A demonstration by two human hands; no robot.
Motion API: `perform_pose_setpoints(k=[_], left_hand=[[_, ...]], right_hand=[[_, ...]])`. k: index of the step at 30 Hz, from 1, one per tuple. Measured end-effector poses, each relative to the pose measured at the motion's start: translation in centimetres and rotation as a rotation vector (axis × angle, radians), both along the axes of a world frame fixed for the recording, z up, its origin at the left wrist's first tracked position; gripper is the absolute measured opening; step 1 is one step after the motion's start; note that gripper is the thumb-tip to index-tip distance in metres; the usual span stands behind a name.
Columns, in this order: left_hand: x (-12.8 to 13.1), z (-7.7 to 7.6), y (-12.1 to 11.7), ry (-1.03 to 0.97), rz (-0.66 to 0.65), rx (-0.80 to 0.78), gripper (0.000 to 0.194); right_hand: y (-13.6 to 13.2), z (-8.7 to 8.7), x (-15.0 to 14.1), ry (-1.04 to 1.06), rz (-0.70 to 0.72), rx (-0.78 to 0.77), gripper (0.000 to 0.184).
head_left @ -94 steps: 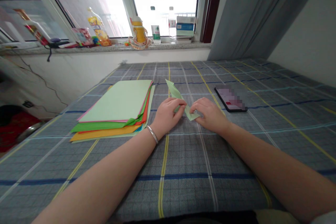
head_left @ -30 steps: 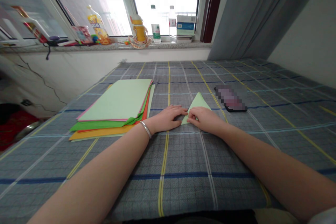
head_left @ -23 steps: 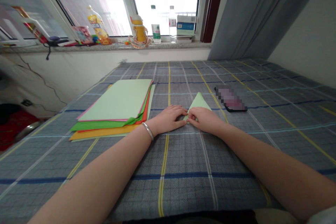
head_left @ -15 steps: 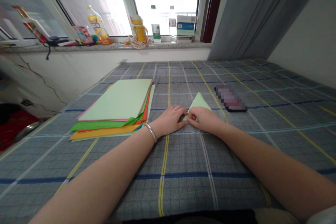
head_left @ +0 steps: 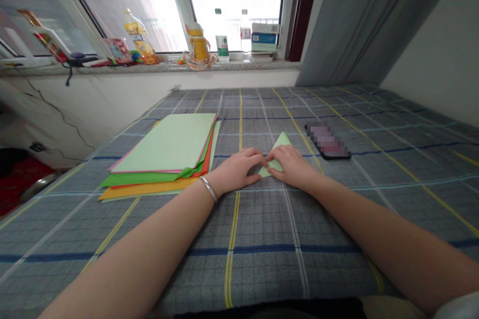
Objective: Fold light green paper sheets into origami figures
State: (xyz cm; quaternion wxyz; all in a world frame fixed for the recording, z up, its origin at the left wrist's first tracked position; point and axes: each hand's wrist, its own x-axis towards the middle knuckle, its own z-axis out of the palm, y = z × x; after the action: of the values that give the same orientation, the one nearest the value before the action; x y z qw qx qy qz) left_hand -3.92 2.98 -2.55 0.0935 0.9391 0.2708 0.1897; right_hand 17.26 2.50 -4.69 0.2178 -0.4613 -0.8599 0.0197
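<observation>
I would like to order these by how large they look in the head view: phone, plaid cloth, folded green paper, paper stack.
1. Plaid cloth
2. Paper stack
3. Phone and folded green paper, unranked: the paper is partly covered.

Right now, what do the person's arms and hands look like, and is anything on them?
Both the left hand and the right hand are bare, with no gloves. A shiny silver bracelet, shaped like a smooth round band, circles the left wrist. The right wrist has nothing on it. Both forearms are uncovered, and a pale sleeve seems to peek out at the bottom right corner.
</observation>
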Motion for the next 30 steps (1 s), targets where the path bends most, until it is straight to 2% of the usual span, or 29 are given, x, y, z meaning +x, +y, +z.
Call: perform_pose_setpoints(k=[2, 5, 17, 22, 30], left_hand=[[0.0, 0.3, 0.0, 0.049, -0.091, 0.074, 0.018], [0.0, 0.5, 0.0, 0.106, -0.171, 0.125, 0.019], [-0.3, 1.6, -0.7, 0.197, -0.131, 0.115, 0.015], [-0.7, 2.2, -0.7, 0.229, -0.163, 0.083, 0.013], [-1.1, 2.1, -0.5, 0.217, -0.102, 0.022, 0.018]], right_hand=[[0.1, -0.2, 0.0, 0.022, 0.014, 0.005, 0.021], [0.2, -0.5, 0.1, 0.052, 0.052, -0.01, 0.023], [0.2, -0.3, 0.1, 0.064, 0.07, -0.066, 0.026], [0.1, -0.1, 0.0, 0.073, 0.066, -0.077, 0.026], [0.0, 0.0, 0.0, 0.045, 0.043, -0.086, 0.029]])
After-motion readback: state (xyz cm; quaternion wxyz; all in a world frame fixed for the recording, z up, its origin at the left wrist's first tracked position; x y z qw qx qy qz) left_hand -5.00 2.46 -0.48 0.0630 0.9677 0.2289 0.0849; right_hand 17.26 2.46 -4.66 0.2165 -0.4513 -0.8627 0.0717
